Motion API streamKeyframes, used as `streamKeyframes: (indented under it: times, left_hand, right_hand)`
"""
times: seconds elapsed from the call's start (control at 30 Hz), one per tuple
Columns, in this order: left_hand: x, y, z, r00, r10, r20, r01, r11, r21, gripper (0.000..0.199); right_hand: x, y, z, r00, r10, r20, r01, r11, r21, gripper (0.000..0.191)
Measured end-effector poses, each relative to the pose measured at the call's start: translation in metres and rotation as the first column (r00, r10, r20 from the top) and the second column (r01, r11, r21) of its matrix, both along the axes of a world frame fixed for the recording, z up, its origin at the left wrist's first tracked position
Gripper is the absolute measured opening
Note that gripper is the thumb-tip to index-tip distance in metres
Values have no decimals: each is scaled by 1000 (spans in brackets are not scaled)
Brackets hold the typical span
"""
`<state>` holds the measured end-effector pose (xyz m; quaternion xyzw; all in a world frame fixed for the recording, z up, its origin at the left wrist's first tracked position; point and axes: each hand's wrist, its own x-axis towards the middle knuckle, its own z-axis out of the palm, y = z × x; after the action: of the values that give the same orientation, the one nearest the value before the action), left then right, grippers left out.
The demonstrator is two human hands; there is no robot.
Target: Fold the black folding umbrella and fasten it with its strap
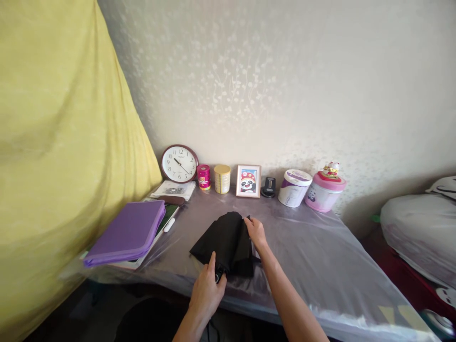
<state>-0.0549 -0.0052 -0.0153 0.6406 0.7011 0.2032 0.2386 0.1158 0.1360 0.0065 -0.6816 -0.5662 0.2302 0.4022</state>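
A black folding umbrella (228,240), collapsed with its fabric loose and fanned out, lies on the plastic-covered table (299,251). At its near end my left hand (208,287) is closed around the handle, with the index finger stretched along the cloth. My right hand (255,232) pinches a fold of the black fabric at the upper right side. The strap and the underside of the umbrella are hidden.
Left of the umbrella lies a purple zip folder (126,230) on books, beside a white pen-like object (169,225). Along the wall stand a clock (180,164), a pink tin (204,177), a yellow canister (222,179), a picture frame (248,181) and two tubs (294,188).
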Motion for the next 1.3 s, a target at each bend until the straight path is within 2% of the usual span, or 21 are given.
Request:
streamKeyframes:
  times: [0.3,0.47,0.63,0.9,1.0,1.13,1.2,1.3]
  left_hand:
    - [3,-2,6,996,-15,-91,11,999,-45,62]
    - [6,-2,10,990,-20,-140,6,995,-101,62]
    - [8,-1,14,987,-28,-159,13,995,-98,62]
    - [10,-3,5,967,-40,-252,22,997,-74,54]
    - [11,-5,4,977,-22,-213,13,999,-44,59]
    - [11,-8,10,994,13,-108,-13,1000,-5,82]
    - [11,-9,12,990,-16,-137,15,1000,-8,83]
    - [10,-9,12,962,-73,-263,68,997,-29,70]
  right_hand:
    - [-30,13,8,999,47,5,-46,992,-121,33]
    - [-43,13,9,996,86,37,-79,984,-158,35]
    - [-54,14,7,987,115,114,-92,978,-187,35]
    - [-67,10,13,945,193,263,-126,960,-250,27]
    - [-70,7,16,927,201,316,-121,959,-255,26]
    - [-73,4,16,908,184,376,-99,967,-234,31]
    - [-74,3,16,896,180,406,-94,970,-224,34]
    - [-75,0,15,884,195,425,-115,971,-208,38]
